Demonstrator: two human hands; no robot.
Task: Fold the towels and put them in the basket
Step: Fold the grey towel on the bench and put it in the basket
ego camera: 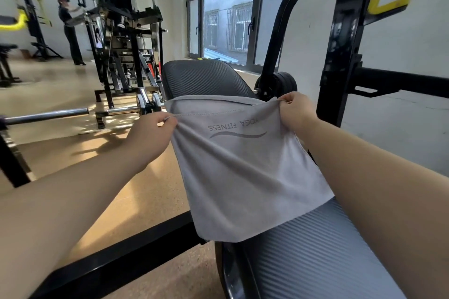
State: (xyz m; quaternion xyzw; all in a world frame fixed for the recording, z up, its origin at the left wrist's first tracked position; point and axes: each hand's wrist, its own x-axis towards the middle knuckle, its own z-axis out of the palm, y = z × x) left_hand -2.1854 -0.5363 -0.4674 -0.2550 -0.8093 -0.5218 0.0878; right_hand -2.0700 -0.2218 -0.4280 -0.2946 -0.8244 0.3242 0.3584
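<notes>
Evidently folding is under way: the left hand (151,130) and right hand (295,109) each pinch a top corner of the grey microfibre towel (243,172), doubled, it seems, above the black ribbed bench pad (323,250). Next, lay it flat; no basket shows.

Grey towel (243,172) carries the one legible print, "YOGA FITNESS" in dark grey capitals, seen upside down near its upper hem, with a curved swoosh line just beneath the letters; no other text is readable.
</notes>
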